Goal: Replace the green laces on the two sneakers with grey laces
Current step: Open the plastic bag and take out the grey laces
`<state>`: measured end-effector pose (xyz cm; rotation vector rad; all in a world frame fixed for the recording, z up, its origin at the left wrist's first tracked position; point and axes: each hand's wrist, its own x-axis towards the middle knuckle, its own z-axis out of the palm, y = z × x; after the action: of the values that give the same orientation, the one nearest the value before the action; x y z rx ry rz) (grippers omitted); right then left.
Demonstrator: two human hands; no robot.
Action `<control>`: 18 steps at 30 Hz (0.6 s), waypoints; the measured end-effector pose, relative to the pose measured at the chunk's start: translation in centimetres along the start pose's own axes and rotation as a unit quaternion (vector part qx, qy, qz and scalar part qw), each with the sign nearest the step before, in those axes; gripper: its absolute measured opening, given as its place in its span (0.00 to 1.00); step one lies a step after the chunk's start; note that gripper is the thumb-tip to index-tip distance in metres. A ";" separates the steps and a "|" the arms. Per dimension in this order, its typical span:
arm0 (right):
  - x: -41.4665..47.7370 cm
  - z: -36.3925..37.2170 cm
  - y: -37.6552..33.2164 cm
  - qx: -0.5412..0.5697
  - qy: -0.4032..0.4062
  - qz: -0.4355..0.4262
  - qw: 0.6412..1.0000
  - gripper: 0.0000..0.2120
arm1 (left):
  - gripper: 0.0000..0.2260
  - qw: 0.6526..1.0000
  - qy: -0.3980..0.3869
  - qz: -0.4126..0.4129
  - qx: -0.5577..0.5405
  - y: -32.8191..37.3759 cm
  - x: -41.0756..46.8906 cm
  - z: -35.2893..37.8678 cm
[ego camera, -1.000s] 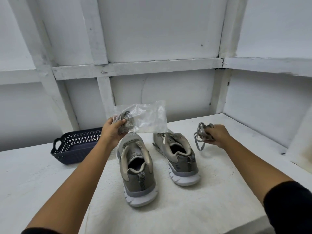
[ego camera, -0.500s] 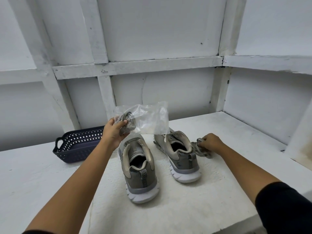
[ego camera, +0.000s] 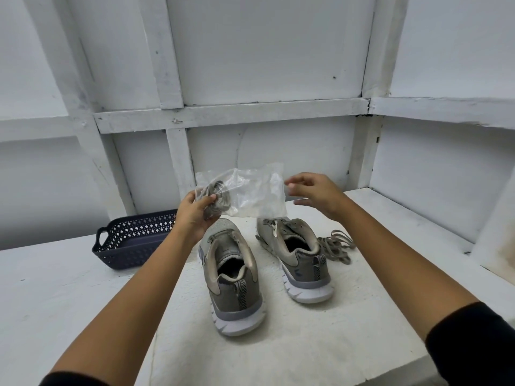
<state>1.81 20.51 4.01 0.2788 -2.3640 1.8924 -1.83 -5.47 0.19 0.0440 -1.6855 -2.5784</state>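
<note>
Two grey sneakers stand heels toward me on the white table, the left sneaker (ego camera: 232, 277) nearer, the right sneaker (ego camera: 296, 257) further back; neither shows a lace. My left hand (ego camera: 195, 215) grips the left end of a clear plastic bag (ego camera: 250, 193), held up above the shoes, with a coil of grey lace (ego camera: 218, 197) inside it. My right hand (ego camera: 315, 195) hovers at the bag's right edge, fingers spread and holding nothing. A loose bundle of greyish lace (ego camera: 335, 246) lies on the table just right of the right sneaker.
A dark blue perforated basket (ego camera: 131, 243) sits at the back left of the table (ego camera: 306, 352). White panelled walls close in behind and on the right. The table's front edge runs near the bottom right.
My right hand set the lace bundle down beside the right sneaker, let go and rose to the bag's right edge. My left hand kept holding the bag in place.
</note>
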 end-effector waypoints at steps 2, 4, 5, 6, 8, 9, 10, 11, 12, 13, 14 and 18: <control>0.3 0.9 -0.6 -0.004 -0.054 0.005 0.999 0.06 | 0.09 1.000 -0.002 0.006 0.005 0.2 -0.1 -0.1; 0.8 1.5 -0.4 -0.006 -0.046 0.015 0.999 0.06 | 0.09 1.000 -0.003 0.009 0.003 0.6 -0.5 -0.1; 1.1 1.8 -0.3 -0.009 -0.029 0.020 0.999 0.07 | 0.08 1.000 -0.002 0.012 -0.005 0.8 -0.7 -0.2; 1.4 1.9 -0.1 -0.019 -0.011 0.023 0.999 0.07 | 0.08 1.000 0.000 0.015 -0.011 1.1 -1.0 -0.3; 1.9 2.3 0.2 -0.032 -0.011 0.028 0.999 0.08 | 0.08 1.000 0.003 0.023 -0.020 1.7 -1.5 -0.5; 2.1 2.6 0.4 -0.018 -0.033 0.036 0.999 0.08 | 0.08 0.999 0.002 0.026 -0.022 2.0 -1.7 -0.6; 2.2 2.9 0.4 0.010 -0.064 0.049 0.997 0.10 | 0.08 0.999 0.000 0.030 -0.020 2.2 -1.8 -0.8; 2.3 3.4 0.4 0.044 -0.092 0.064 0.993 0.11 | 0.07 0.999 -0.002 0.030 -0.019 2.4 -1.9 -0.9; 2.5 3.8 0.3 0.069 -0.110 0.078 0.988 0.12 | 0.05 0.999 -0.006 0.032 -0.016 2.5 -2.0 -1.0; 2.7 4.3 0.2 0.083 -0.121 0.086 0.985 0.12 | 0.01 0.999 -0.010 0.027 -0.019 2.8 -2.3 -1.0; 2.9 4.7 0.1 0.090 -0.127 0.092 0.983 0.12 | 0.04 0.999 -0.009 0.024 -0.020 3.0 -2.4 -1.1; 4.0 6.3 -0.3 0.105 -0.158 0.104 0.976 0.10 | 0.11 1.000 0.008 0.005 0.001 3.9 -2.6 -2.0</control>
<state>-1.77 14.01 3.69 0.3899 -2.4690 2.3603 1.02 -8.65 2.95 0.0562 -1.6776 -2.5616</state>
